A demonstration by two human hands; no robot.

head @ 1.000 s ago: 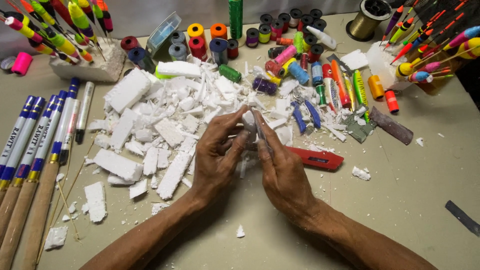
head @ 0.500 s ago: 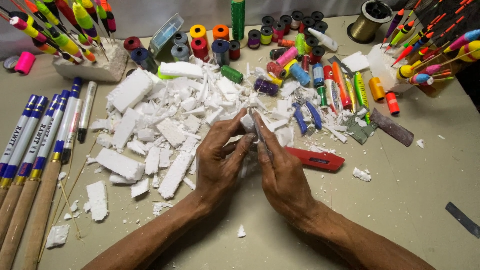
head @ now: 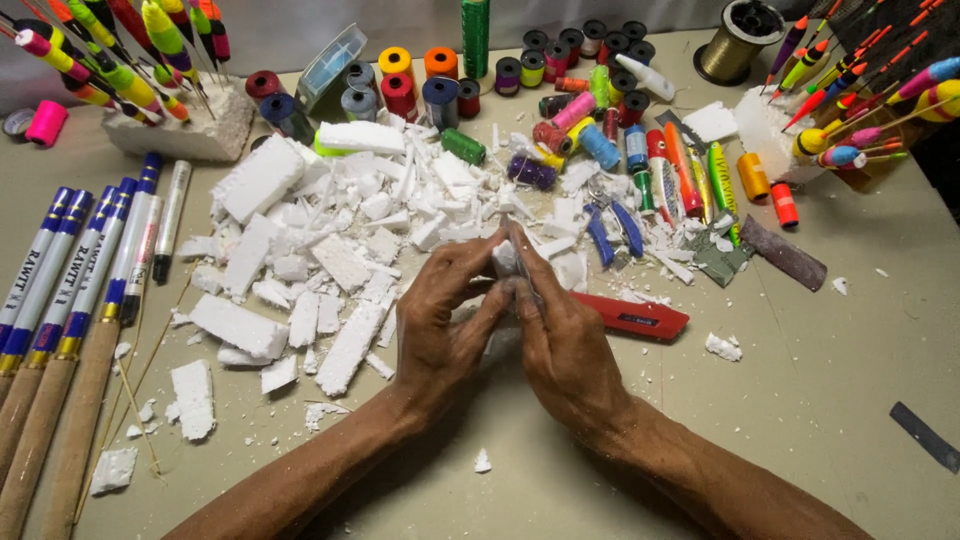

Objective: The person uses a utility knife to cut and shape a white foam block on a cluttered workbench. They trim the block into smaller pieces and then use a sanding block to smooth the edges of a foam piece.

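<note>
Both hands, left hand (head: 450,320) and right hand (head: 560,335), pinch a small white foam piece (head: 505,258) at frame centre, steadying it above scattered white foam scraps (head: 330,260).

Bright, even light falls from above on the table (head: 850,380); shadows are soft and short (darkest under the forearms). Focus is sharp centrally, with slight wide-angle bending toward the edges.

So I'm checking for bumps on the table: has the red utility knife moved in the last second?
No. The red utility knife lies where it did, beside the right hand, just below the blue-handled pliers.
</note>
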